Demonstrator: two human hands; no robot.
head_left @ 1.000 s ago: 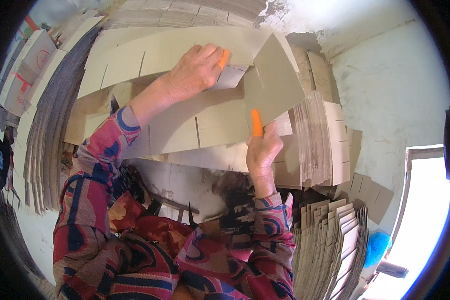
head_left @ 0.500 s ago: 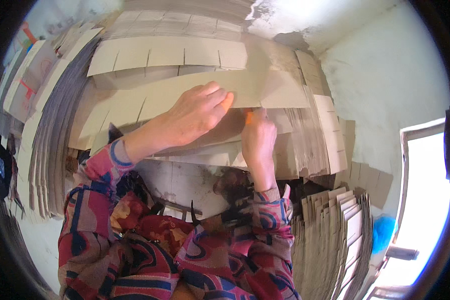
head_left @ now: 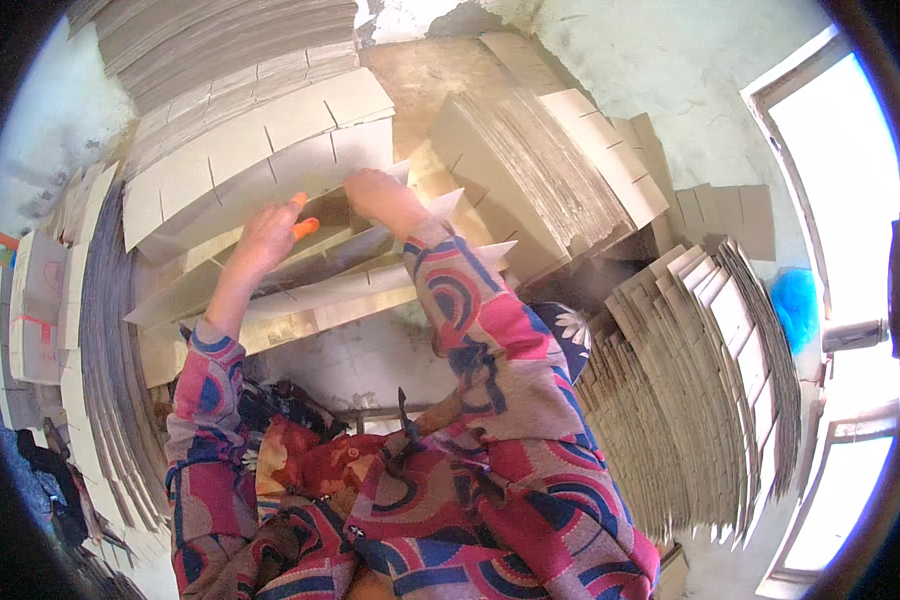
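Note:
My left hand (head_left: 258,243) hovers over slotted cardboard strips, thumb and finger apart in orange finger covers, with nothing between them. To its right, my right hand (head_left: 382,200) has its fingers curled at the upper edge of a cardboard strip (head_left: 355,250); the fingertips are partly hidden. Pointed strip ends stick out past the right wrist. Nearer to me lies another slotted cardboard strip (head_left: 380,278). Just beyond both hands stands a row of pale slotted strips (head_left: 260,150) on edge.
Cardboard stacks stand at the right (head_left: 540,170), lower right (head_left: 680,390) and left (head_left: 120,350). A taller stack (head_left: 230,40) rises at the back. A blue bundle (head_left: 796,310) hangs by the bright window (head_left: 840,150). A white box (head_left: 38,305) sits far left.
The view has swung to the right. My left hand has come off the wide strip and opened. My right hand has moved left and forward, over the strips.

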